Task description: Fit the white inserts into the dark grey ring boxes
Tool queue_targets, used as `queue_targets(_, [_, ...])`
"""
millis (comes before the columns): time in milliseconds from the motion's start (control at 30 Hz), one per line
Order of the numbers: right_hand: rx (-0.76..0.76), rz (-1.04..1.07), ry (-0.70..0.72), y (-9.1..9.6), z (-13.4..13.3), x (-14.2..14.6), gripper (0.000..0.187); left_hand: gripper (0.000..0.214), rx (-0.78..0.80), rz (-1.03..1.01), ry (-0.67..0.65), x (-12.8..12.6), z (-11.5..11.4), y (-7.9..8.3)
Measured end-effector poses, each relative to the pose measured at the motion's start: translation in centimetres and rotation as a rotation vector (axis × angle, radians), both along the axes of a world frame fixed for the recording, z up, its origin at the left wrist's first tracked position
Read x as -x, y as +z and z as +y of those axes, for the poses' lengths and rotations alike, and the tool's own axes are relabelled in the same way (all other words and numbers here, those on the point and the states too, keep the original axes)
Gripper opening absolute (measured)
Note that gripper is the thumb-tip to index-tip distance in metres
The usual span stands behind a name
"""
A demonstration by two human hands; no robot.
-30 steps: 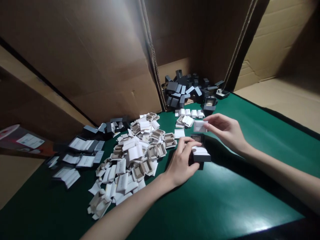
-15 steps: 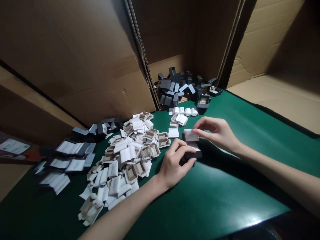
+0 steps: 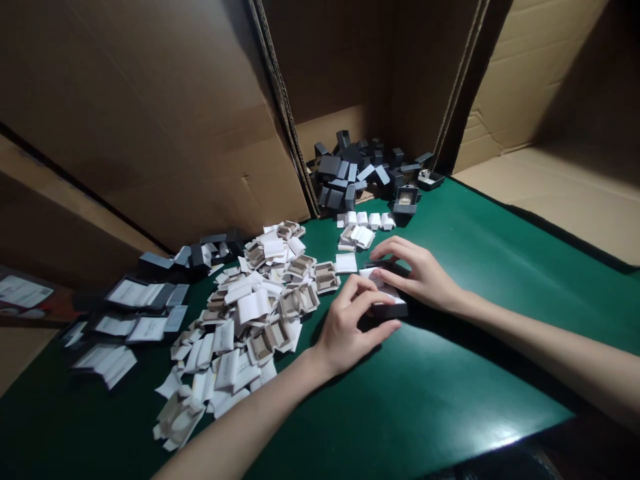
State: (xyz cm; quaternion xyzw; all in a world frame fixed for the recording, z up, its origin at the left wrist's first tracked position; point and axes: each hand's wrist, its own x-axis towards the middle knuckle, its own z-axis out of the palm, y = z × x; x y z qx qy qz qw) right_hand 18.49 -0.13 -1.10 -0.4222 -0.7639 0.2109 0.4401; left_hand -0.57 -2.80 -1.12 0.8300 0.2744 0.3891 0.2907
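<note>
A small open black box (image 3: 393, 310) lies between my hands on the green table. My left hand (image 3: 346, 323) grips its near part, with the thumb at the front edge and fingers over the top. A white card insert (image 3: 369, 273) sits in the box's far half, lying nearly flat. Over that far half, my right hand (image 3: 423, 275) has its thumb on the insert and its fingers curled around the far edge. Another white insert piece (image 3: 346, 263) rests just beyond my left hand. My fingers cover much of the box.
Left of my hands spreads a heap of white and grey folded card inserts (image 3: 255, 307). Open black boxes with white linings (image 3: 135, 293) lie at the far left. More black boxes (image 3: 345, 173) pile up against the cardboard wall (image 3: 200, 120). A row of small white pieces (image 3: 375, 221) stands nearby.
The white insert, which stood raised in my right fingertips, now lies down in the box's far half. My right hand has moved slightly left and lower onto it; my left hand keeps its hold.
</note>
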Motion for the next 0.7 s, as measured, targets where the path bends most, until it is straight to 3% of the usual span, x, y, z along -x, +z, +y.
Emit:
queue_targets(167, [0.242, 0.126, 0.023, -0.4, 0.0, 0.3, 0.023, 0.024, 0.293, -0.206, 0.263, -0.1, 0.9, -0.7])
queue_targets(333, [0.356, 0.264, 0.056, -0.8, -0.1, 0.6, 0.025, 0.041, 0.496, -0.220, 0.243, -0.1, 1.7, -1.2])
queue_targets(700, [0.349, 0.081, 0.148, -0.3, -0.2, 0.1, 0.029, 0.039, 0.426, -0.117, 0.257, 0.0, 1.5, -1.2])
